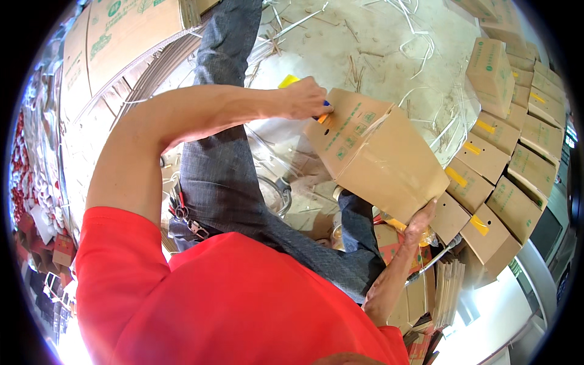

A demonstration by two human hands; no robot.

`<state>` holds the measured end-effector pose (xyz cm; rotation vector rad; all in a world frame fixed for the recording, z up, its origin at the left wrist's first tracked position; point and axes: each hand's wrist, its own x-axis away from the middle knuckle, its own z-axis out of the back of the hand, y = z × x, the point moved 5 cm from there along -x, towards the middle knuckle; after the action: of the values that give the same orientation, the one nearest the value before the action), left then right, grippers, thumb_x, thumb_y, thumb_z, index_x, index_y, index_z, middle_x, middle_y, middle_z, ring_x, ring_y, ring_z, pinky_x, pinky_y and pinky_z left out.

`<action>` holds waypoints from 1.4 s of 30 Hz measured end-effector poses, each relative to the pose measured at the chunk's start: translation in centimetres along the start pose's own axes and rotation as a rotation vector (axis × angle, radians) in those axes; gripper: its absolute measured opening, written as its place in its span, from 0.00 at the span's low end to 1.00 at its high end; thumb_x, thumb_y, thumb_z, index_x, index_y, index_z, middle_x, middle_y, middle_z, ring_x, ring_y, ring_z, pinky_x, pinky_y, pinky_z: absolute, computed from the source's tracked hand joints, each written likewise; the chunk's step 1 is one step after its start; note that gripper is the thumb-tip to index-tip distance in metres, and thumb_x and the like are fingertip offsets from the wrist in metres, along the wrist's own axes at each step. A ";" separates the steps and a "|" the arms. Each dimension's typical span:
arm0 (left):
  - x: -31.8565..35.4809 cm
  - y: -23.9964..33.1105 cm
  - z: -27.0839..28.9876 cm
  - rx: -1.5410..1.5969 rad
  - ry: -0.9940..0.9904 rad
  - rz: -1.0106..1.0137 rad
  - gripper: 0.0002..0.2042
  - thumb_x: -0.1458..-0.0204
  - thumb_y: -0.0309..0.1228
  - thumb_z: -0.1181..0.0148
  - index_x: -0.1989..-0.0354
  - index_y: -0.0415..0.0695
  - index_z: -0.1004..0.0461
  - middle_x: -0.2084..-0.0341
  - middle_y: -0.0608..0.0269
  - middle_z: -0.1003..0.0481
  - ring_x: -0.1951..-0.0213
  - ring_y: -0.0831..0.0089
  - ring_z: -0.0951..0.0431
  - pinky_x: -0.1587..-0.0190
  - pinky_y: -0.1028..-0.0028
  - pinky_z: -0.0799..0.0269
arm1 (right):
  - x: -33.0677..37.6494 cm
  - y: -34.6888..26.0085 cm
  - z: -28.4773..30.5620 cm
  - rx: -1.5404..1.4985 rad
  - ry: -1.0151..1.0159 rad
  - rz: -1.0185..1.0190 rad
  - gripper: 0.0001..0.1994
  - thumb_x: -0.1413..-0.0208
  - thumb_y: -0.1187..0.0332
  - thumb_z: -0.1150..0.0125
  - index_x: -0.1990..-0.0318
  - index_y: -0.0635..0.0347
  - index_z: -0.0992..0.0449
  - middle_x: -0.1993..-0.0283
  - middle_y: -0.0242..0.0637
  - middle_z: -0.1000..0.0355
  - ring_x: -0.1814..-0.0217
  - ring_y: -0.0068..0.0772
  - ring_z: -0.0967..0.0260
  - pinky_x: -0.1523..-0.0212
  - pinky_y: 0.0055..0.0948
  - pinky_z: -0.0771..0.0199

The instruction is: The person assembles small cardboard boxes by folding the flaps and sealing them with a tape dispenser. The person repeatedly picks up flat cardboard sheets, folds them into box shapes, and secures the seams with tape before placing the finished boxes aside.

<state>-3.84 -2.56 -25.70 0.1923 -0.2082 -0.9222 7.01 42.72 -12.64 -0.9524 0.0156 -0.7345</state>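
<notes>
Many brown cartons [483, 159] in rows at right. Thick stack of flat cardboard [131, 33] at upper left. Single green-printed carton [392, 167] tilted in front of body, between both grips. Right grip [421, 220] bent around its lower right corner, partly hidden beneath. Left grip [304, 99] closed around small yellow-and-blue object [288, 80] at carton's upper left end, kind impossible to tell. Orange-yellow strips [485, 126] on several cartons at right.

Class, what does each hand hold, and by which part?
Left hand: a yellow object, gripped part hidden. Right hand: the cardboard box, at its lower-right edge.
</notes>
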 end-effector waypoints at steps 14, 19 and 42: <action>2.8 -0.5 -1.2 0.375 -0.080 0.731 0.17 0.40 0.45 0.37 0.48 0.50 0.19 0.67 0.51 0.18 0.60 0.53 0.15 0.61 0.55 0.21 | -1.1 0.2 0.9 0.047 -0.025 0.058 0.29 0.23 0.52 0.63 0.36 0.74 0.30 0.41 0.50 0.25 0.40 0.42 0.26 0.38 0.36 0.28; 4.9 0.5 4.1 0.938 0.888 0.801 0.30 0.40 0.42 0.32 0.30 0.47 0.31 0.56 0.46 0.18 0.59 0.61 0.16 0.56 0.64 0.20 | 0.9 -2.1 -0.7 -0.081 -0.049 -0.021 0.30 0.22 0.52 0.64 0.35 0.73 0.32 0.42 0.49 0.24 0.44 0.41 0.24 0.42 0.35 0.25; 1.9 2.5 3.0 1.422 1.068 0.899 0.32 0.39 0.33 0.33 0.27 0.44 0.35 0.38 0.53 0.25 0.40 0.68 0.25 0.36 0.67 0.30 | -0.9 0.3 1.3 0.036 -0.023 -0.001 0.31 0.23 0.48 0.65 0.35 0.72 0.32 0.38 0.49 0.28 0.43 0.42 0.25 0.45 0.39 0.23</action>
<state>-1.56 -2.86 -21.95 1.6947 0.0991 0.4477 6.91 44.35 -12.39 -0.9268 -0.0180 -0.7229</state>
